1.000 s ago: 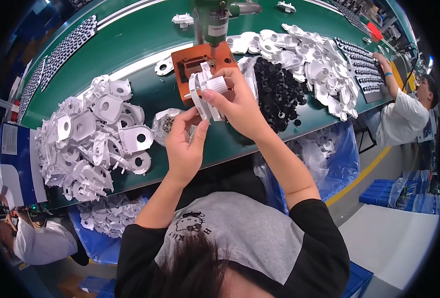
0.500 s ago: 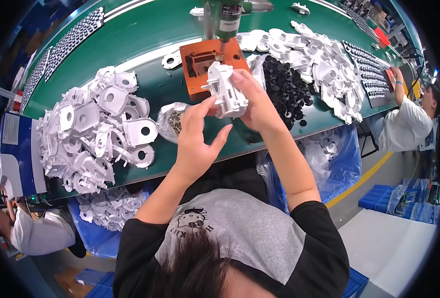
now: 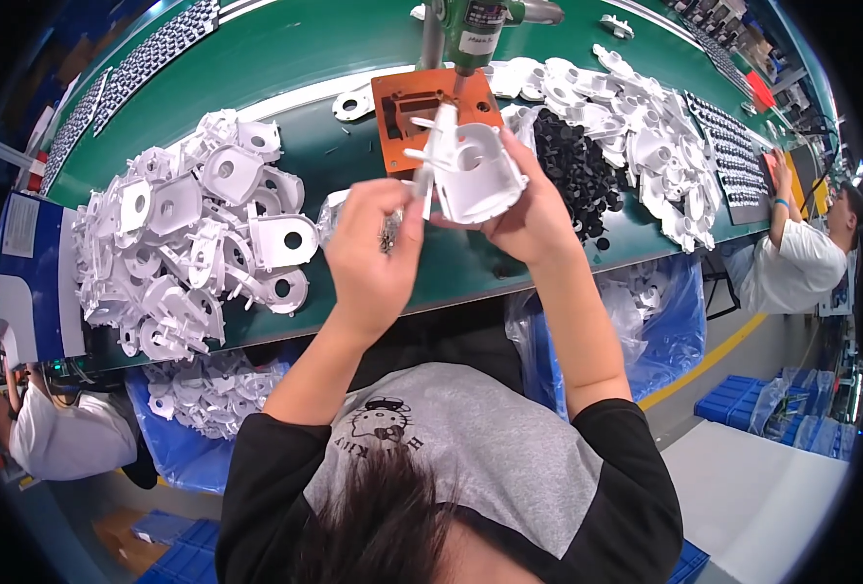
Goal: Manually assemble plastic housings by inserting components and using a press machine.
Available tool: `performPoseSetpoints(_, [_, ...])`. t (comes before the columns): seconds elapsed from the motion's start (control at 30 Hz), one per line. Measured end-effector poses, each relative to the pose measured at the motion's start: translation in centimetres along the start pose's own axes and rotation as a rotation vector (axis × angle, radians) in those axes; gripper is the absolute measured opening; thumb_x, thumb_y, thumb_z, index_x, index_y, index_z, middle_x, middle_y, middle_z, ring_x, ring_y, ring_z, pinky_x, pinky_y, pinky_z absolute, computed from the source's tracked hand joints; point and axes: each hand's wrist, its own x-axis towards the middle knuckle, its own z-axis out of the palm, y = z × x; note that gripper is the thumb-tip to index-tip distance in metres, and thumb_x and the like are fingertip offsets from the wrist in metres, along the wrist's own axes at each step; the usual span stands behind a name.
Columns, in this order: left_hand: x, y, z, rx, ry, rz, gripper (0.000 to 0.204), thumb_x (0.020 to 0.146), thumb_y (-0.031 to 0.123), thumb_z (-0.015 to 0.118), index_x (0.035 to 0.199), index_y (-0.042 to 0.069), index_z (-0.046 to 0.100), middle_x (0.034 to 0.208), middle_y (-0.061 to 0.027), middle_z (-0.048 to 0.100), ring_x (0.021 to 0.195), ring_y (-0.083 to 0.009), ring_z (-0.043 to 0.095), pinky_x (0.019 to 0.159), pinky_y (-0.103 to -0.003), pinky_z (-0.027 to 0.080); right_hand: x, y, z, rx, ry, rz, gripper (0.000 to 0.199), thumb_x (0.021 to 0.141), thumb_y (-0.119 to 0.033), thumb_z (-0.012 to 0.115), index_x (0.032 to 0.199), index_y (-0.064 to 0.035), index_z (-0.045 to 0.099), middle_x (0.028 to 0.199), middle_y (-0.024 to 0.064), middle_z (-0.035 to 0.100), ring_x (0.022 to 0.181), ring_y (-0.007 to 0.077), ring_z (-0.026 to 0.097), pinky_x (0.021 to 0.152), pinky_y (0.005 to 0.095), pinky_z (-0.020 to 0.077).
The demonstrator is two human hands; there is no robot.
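My right hand (image 3: 540,219) holds a white plastic housing (image 3: 485,185) above the bench. The housing has a round hole, a curved wall and thin prongs jutting out to the left. My left hand (image 3: 378,248) is closed, with thumb and index finger pinched on the housing's left edge; the fingertips are partly blurred. Just beyond the housing sits an orange fixture block (image 3: 397,122), under the green press head (image 3: 475,34). A clear bag of small metal pieces (image 3: 390,234) lies partly hidden behind my left hand.
White plastic parts (image 3: 193,224) are heaped at left, more (image 3: 645,146) at right beside black small parts (image 3: 568,165). Blue-lined bins (image 3: 679,311) stand below the bench edge. Trays of small parts (image 3: 728,156) lie far right, near another person (image 3: 806,238).
The housing has turned so its hollow, holed side shows, and it has shifted slightly right. My left hand's fingers have gone from spread apart to pinched at its edge.
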Motion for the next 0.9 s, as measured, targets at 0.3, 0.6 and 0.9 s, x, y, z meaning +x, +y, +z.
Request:
performPoseSetpoints(0.3, [0.5, -0.4, -0.9, -0.345, -0.056, -0.218, 0.009, 0.084, 0.006, 0.059, 0.089, 0.0, 0.055, 0.093, -0.0083, 0.058, 0.082, -0.0107, 0.053, 0.069, -0.024, 0.041, -0.6, 0.0, 0.1, -0.142, 0.045, -0.186, 0.041, 0.091, -0.037, 0.048, 0.113, -0.0013, 0.045, 0.102, 0.0123, 0.057, 0.088, 0.0229, 0.062, 0.071, 0.0401, 0.0554])
performPoseSetpoints(0.6, [-1.6, 0.4, 0.1, -0.067, -0.216, 0.001, 0.013, 0.078, 0.002, 0.06, 0.089, 0.001, 0.053, 0.112, -0.0141, 0.056, 0.093, -0.0298, 0.054, 0.081, -0.036, 0.042, 0.2, 1.8, 0.1, -0.467, 0.065, -0.332, 0.043, 0.086, -0.038, 0.058, 0.103, -0.0038, 0.039, 0.092, 0.0068, 0.053, 0.08, 0.0096, 0.057, 0.053, 0.0232, 0.05])
performPoseSetpoints(0.9, [-1.5, 1.8, 0.8, -0.037, -0.219, 0.027, 0.029, 0.071, 0.011, 0.072, 0.09, 0.001, 0.052, 0.112, -0.0169, 0.051, 0.09, -0.0277, 0.056, 0.073, -0.035, 0.047, -0.1, 2.8, 0.9, -0.528, 0.099, -0.408, 0.036, 0.09, -0.036, 0.053, 0.104, -0.0053, 0.04, 0.079, 0.004, 0.054, 0.067, 0.0064, 0.054, 0.054, 0.0221, 0.0456])
